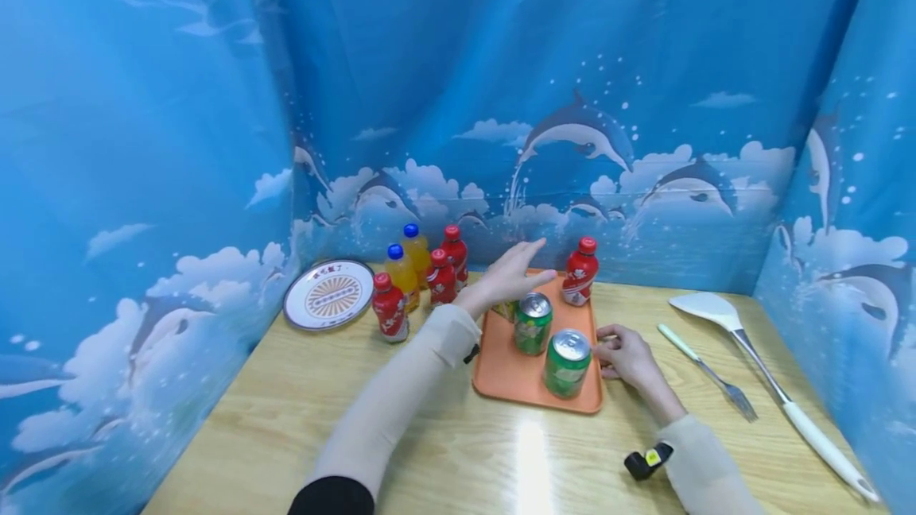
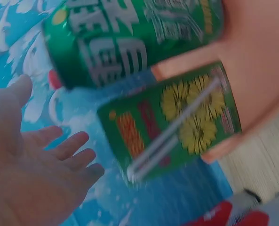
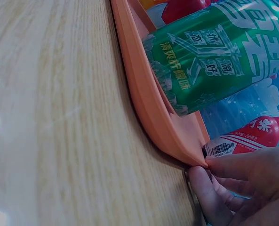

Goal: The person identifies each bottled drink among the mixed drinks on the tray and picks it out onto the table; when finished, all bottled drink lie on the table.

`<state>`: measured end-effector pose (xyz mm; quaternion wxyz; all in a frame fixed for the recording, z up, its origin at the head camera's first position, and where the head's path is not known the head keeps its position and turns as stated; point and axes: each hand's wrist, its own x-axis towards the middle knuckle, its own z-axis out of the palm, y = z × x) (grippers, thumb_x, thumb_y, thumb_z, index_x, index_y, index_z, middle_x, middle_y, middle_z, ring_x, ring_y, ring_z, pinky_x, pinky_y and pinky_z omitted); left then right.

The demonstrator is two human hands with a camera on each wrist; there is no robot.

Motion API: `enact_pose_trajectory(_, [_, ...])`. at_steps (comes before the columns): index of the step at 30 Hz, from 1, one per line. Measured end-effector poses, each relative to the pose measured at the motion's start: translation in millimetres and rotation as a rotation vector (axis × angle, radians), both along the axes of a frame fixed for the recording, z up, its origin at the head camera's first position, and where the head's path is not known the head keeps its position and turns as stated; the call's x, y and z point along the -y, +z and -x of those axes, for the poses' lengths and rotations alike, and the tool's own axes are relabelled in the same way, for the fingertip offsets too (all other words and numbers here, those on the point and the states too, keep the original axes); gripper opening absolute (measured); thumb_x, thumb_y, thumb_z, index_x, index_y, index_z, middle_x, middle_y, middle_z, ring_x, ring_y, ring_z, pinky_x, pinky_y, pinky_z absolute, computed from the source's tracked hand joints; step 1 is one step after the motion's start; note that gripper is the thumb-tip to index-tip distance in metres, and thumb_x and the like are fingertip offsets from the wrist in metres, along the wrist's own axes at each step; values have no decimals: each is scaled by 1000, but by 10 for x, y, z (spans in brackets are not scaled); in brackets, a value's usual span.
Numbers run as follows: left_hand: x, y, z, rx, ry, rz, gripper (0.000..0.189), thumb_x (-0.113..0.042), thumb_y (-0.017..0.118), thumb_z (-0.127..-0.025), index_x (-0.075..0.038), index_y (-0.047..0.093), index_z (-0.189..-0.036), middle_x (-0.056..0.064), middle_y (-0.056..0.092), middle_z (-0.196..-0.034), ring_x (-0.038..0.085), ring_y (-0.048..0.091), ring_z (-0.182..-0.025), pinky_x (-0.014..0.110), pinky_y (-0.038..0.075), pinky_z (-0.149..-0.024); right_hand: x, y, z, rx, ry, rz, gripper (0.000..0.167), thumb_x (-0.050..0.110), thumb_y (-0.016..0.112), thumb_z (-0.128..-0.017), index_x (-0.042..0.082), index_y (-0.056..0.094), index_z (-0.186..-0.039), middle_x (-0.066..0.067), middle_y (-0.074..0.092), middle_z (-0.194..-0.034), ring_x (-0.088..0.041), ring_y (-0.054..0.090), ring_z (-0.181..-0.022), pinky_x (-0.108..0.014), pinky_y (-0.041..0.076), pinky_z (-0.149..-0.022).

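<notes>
An orange tray (image 1: 501, 378) carries two green drink cans, one in its middle (image 1: 533, 331) and one nearer the front right (image 1: 565, 370). A red bottle (image 1: 580, 272) stands at its back right corner. Beside the middle can is a green drink carton (image 2: 172, 125) with yellow flowers and a straw, mostly covered by my left arm in the head view. My left hand (image 1: 510, 276) hovers over the tray's back left with straight, spread fingers and holds nothing. With thumb and fingertips, my right hand (image 1: 626, 356) pinches the tray's right rim.
Left of the tray stand several red bottles (image 1: 390, 310) and two yellow bottles (image 1: 402, 276) with blue caps. A white plate (image 1: 300, 304) lies at the far left. On the right are a fork (image 1: 704, 368) and a white-handled spatula (image 1: 762, 372). Blue dolphin curtains (image 1: 458, 86) enclose the table.
</notes>
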<state>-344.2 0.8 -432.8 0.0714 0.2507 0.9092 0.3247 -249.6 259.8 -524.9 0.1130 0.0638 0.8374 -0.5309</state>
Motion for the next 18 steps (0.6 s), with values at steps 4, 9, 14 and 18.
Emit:
enact_pose_trajectory(4, [-221,-1,57,9,3,43,81,-60,56,-104,-30,20,-170,3,28,-176,27,26,-163,57,34,-129,12,5,4,-3,3,4,47,-1,65,-99,-12,48,-141,-12,67,-95,-11,65,-72,-31,65,-64])
enact_pose_trajectory(9, [-463,72,91,7,59,147,83,-62,57,-103,-30,19,-170,0,30,-175,24,29,-162,52,35,-130,10,6,4,-13,-2,6,48,0,67,-98,-11,49,-141,-11,67,-94,-12,66,-69,-31,66,-64])
enact_pose_trajectory(14, [-666,99,115,5,121,210,84,-57,60,-103,-26,20,-170,0,35,-173,22,34,-160,47,37,-129,-6,2,-17,-15,-2,3,47,-1,67,-98,-12,49,-140,-12,66,-94,-13,66,-68,-31,65,-63])
enact_pose_trajectory(18, [-805,51,149,-34,159,282,84,-59,60,-102,-26,23,-169,0,40,-170,21,39,-157,44,38,-129,-7,-5,-34,-9,-4,6,45,0,66,-98,-10,51,-139,-11,67,-94,-13,66,-66,-31,65,-63])
